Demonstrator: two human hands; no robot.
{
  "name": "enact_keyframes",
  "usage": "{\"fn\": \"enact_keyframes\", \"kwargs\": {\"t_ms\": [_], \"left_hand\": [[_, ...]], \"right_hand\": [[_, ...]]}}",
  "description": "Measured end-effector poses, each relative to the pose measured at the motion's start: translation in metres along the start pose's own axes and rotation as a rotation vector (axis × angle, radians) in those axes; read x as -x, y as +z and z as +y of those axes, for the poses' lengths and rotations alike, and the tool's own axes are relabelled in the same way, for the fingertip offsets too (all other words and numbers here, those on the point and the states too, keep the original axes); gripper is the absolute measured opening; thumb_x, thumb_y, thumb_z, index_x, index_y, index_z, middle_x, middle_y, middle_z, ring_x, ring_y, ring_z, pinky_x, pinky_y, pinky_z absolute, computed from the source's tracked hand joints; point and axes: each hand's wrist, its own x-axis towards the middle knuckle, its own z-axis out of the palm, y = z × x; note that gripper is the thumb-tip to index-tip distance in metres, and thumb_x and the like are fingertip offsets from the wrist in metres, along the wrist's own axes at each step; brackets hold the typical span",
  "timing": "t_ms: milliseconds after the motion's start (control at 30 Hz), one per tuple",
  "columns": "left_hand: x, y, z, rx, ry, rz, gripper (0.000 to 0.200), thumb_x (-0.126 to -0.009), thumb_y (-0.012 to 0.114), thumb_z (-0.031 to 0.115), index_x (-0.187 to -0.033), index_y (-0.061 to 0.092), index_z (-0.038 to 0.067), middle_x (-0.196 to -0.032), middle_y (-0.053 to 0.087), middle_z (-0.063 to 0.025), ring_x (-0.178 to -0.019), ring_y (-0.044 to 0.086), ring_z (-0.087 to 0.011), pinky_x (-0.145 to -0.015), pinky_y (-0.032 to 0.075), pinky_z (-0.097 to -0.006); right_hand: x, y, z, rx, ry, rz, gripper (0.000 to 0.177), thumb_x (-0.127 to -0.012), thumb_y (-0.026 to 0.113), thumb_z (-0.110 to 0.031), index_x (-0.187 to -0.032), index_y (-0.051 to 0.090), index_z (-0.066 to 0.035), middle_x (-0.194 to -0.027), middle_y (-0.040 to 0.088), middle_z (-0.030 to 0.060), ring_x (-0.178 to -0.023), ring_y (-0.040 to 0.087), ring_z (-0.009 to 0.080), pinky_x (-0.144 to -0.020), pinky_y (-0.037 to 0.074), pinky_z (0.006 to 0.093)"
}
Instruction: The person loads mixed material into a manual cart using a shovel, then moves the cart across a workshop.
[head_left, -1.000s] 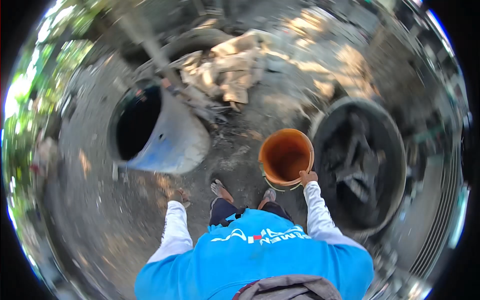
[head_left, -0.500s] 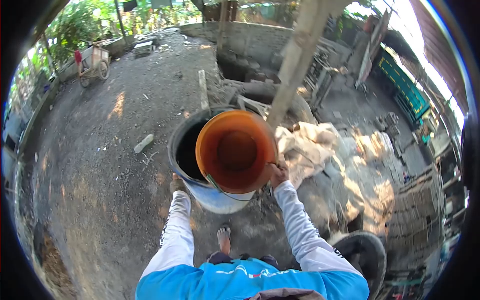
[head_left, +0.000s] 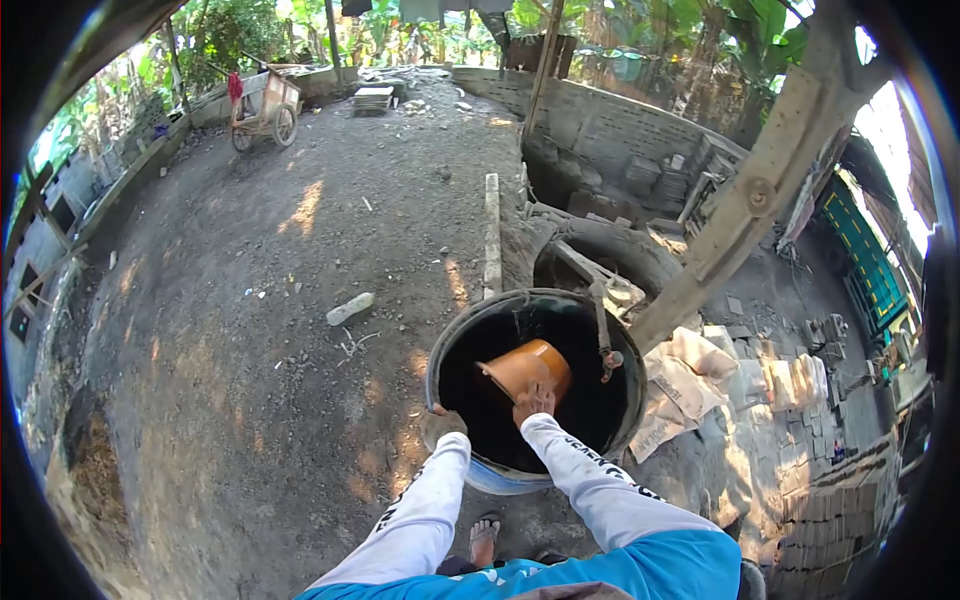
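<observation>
A big blue plastic drum [head_left: 505, 482] with a dark inside stands in front of me. Inside its mouth an orange bucket [head_left: 530, 368] lies tipped on its side, its opening turned away to the left. My right hand [head_left: 534, 402] holds the bucket from its near side, fingers against the orange wall. My left hand [head_left: 443, 428] grips the drum's left rim, with part of its fingers hidden. A pipe with a tap [head_left: 606, 340] reaches over the drum's far right edge. How much water the drum holds is hard to tell.
A slanting wooden post [head_left: 740, 230] rises just right of the drum. Pale sacks [head_left: 685, 385] lie beside it. Left of the drum are a plastic bottle [head_left: 350, 309] and a narrow concrete beam [head_left: 492, 235]. A wooden cart [head_left: 266, 108] stands farther back on the dirt.
The orange bucket has gone from above the drum's rim down into its mouth and tipped over. My right hand has moved from the bucket's right rim to its near side. My view has shifted left.
</observation>
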Motion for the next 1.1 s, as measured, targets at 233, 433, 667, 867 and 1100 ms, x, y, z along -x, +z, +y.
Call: {"fn": "enact_keyframes", "kwargs": {"t_ms": [233, 433, 667, 867, 1100], "left_hand": [[-0.01, 0.015, -0.004, -0.105, -0.041, 0.079, 0.052, -0.095, 0.033, 0.039, -0.107, 0.062, -0.002, -0.11, 0.061, -0.0261, -0.104, 0.058, -0.0397, -0.09, 0.045, -0.0458], [-0.008, 0.009, -0.005, -0.057, -0.039, 0.043, 0.051, -0.095, 0.033, 0.04, -0.108, 0.062, -0.001, -0.112, 0.06, -0.0247, -0.107, 0.057, -0.0381, -0.092, 0.045, -0.0439], [0.021, -0.029, 0.019, -0.037, -0.085, -0.06, 0.052, -0.096, 0.032, 0.037, -0.113, 0.057, -0.005, -0.116, 0.057, -0.0273, -0.112, 0.054, -0.0387, -0.095, 0.042, -0.0441], [-0.011, 0.023, -0.012, -0.097, 0.11, 0.105, 0.047, -0.095, 0.037, 0.034, -0.099, 0.063, -0.005, -0.101, 0.064, -0.0259, -0.097, 0.063, -0.036, -0.083, 0.049, -0.0432], [-0.004, 0.023, -0.003, -0.624, 0.26, 0.052, 0.039, -0.093, 0.043, 0.032, -0.113, 0.061, 0.003, -0.113, 0.062, -0.0145, -0.103, 0.062, -0.0241, -0.081, 0.052, -0.0412]], "right_hand": [[-0.002, 0.01, -0.064, -0.101, 0.082, -0.321, 0.036, -0.08, 0.055, -0.027, -0.109, 0.066, -0.009, -0.14, 0.034, 0.0138, -0.13, 0.031, 0.0347, -0.099, 0.041, 0.0438], [-0.033, -0.03, -0.017, -0.456, 0.472, -0.287, 0.048, -0.074, 0.057, -0.028, -0.11, 0.061, 0.003, -0.113, 0.061, 0.0199, -0.109, 0.058, 0.0313, -0.095, 0.045, 0.0346], [0.0, -0.04, 0.049, -0.856, 0.785, -0.157, 0.036, -0.072, 0.065, -0.023, -0.095, 0.066, 0.006, -0.091, 0.068, 0.02, -0.087, 0.067, 0.0281, -0.078, 0.052, 0.0346], [0.104, -0.124, 0.093, -1.433, 0.887, 0.157, 0.034, -0.078, 0.059, -0.025, -0.086, 0.064, 0.008, -0.08, 0.067, 0.0161, -0.075, 0.066, 0.0253, -0.073, 0.05, 0.0323], [0.284, -0.206, 0.159, -1.337, 0.772, 0.524, 0.026, -0.082, 0.06, -0.028, -0.08, 0.065, -0.003, -0.075, 0.064, 0.0119, -0.071, 0.058, 0.0203, -0.067, 0.045, 0.0352]]}}
